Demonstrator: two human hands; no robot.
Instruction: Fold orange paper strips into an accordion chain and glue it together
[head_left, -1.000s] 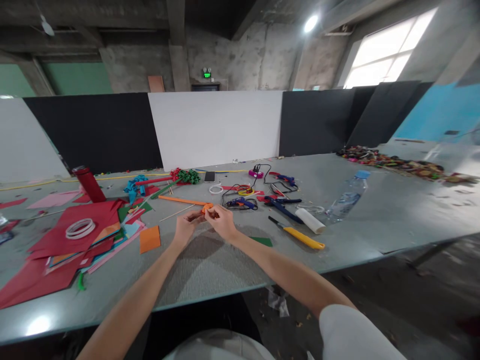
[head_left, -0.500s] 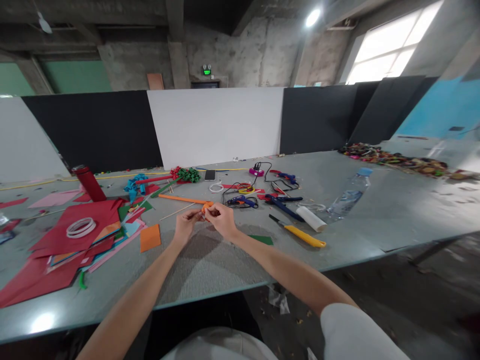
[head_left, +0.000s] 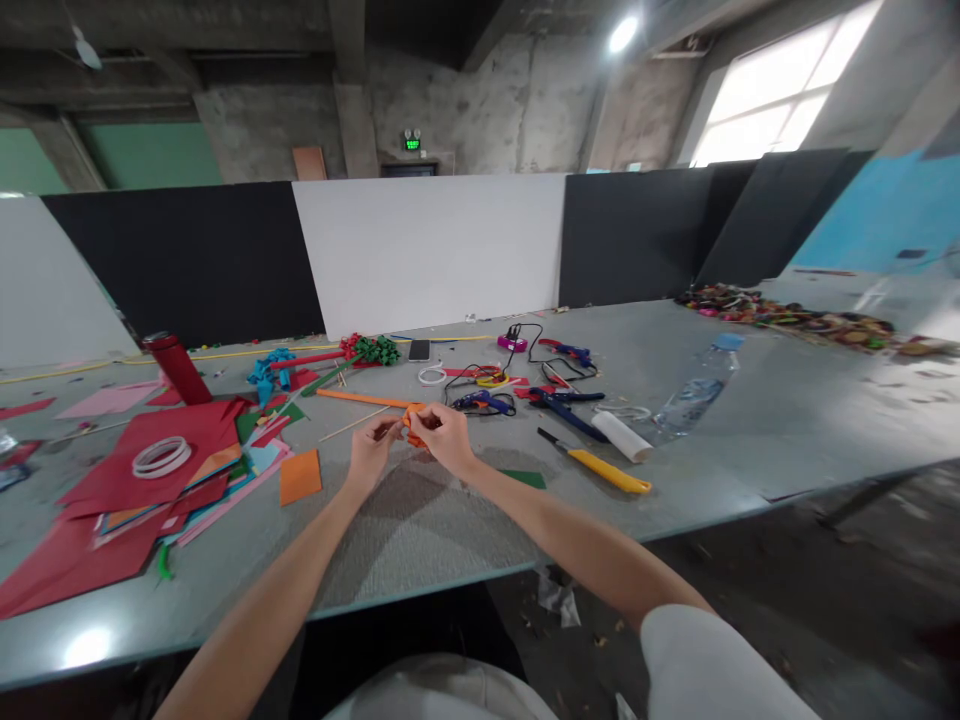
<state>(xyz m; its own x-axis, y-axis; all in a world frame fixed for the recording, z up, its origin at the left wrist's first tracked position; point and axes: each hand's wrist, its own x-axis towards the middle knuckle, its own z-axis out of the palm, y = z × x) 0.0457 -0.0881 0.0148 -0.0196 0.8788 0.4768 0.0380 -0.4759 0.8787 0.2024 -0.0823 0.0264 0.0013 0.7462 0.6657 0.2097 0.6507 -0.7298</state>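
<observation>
My left hand [head_left: 373, 450] and my right hand [head_left: 444, 438] meet over the middle of the table, fingers pinched on a small orange paper piece [head_left: 412, 422]. Part of that piece is hidden by the fingers. An orange stick [head_left: 360, 398] runs from it toward the left. Below it and to the left lies a thin wooden stick [head_left: 352, 424]. An orange paper square [head_left: 300, 477] rests left of my left hand, and a green paper piece [head_left: 525, 479] lies partly behind my right forearm.
On the left are red paper sheets [head_left: 142, 435], white tape rolls [head_left: 161, 457] and a red bottle [head_left: 178, 368]. To the right lie a yellow knife [head_left: 609, 471], a white roll [head_left: 622, 437], pliers [head_left: 570, 412], a glue gun [head_left: 484, 402] and a water bottle [head_left: 699, 388].
More of the orange paper piece shows below my fingertips. My hands stay in almost the same place.
</observation>
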